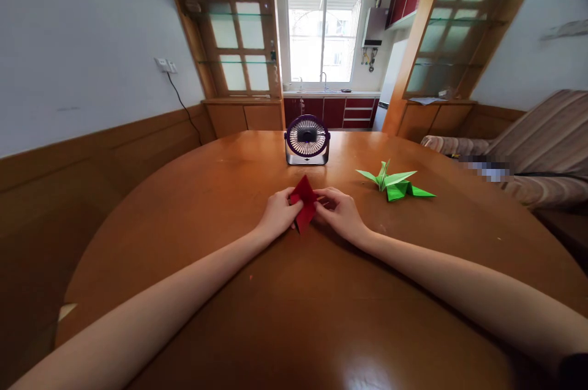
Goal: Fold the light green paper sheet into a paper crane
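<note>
Two hands meet over a half-folded red paper at the middle of a round wooden surface [184, 237].

Largest first: the surface fills the lower frame, with a striped sofa [542, 139] at the right edge and a small desk fan [307, 140] standing at centre, just above the hands. A finished green paper crane [395, 182] lies right of centre, apart from both hands. The red paper [304, 201] is folded to a narrow kite shape, its lower point touching the surface; by the look of it no wings or neck are formed yet, so much folding seems left. Both forearms stretch forward from the lower corners and converge. The left hand [278, 213] pinches the paper's left edge in a narrow grip; the right hand [340, 211] pinches its right edge likewise, fingers curled, knuckles up.
</note>
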`<action>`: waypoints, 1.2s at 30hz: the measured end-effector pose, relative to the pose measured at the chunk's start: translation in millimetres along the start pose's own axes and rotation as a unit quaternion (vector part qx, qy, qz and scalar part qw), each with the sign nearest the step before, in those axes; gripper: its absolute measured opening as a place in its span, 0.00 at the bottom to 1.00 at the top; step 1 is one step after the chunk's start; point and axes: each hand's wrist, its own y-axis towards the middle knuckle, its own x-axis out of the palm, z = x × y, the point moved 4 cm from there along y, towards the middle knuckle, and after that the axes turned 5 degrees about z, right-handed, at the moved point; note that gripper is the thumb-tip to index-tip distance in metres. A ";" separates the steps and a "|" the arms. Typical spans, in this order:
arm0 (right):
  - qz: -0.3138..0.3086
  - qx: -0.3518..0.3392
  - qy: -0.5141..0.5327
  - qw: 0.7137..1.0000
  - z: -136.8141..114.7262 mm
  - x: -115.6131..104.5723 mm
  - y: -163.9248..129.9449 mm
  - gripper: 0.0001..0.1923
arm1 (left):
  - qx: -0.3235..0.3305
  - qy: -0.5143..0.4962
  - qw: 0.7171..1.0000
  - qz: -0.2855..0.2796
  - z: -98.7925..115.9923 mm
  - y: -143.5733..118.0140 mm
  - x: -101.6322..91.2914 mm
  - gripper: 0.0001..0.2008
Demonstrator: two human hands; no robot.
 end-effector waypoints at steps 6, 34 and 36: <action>0.008 -0.012 -0.069 0.997 -3.2 -4.3 -0.2 0.12 | -0.002 -0.059 0.998 0.008 -3.3 -0.4 2.6 0.15; -0.138 0.079 0.126 0.979 8.4 -22.3 -4.1 0.12 | -0.105 -0.245 0.960 -0.088 -2.7 -12.6 -9.5 0.16; -0.127 0.057 0.129 0.982 6.2 -21.0 -5.4 0.14 | -0.108 -0.242 0.962 -0.069 -1.4 -15.1 -6.0 0.22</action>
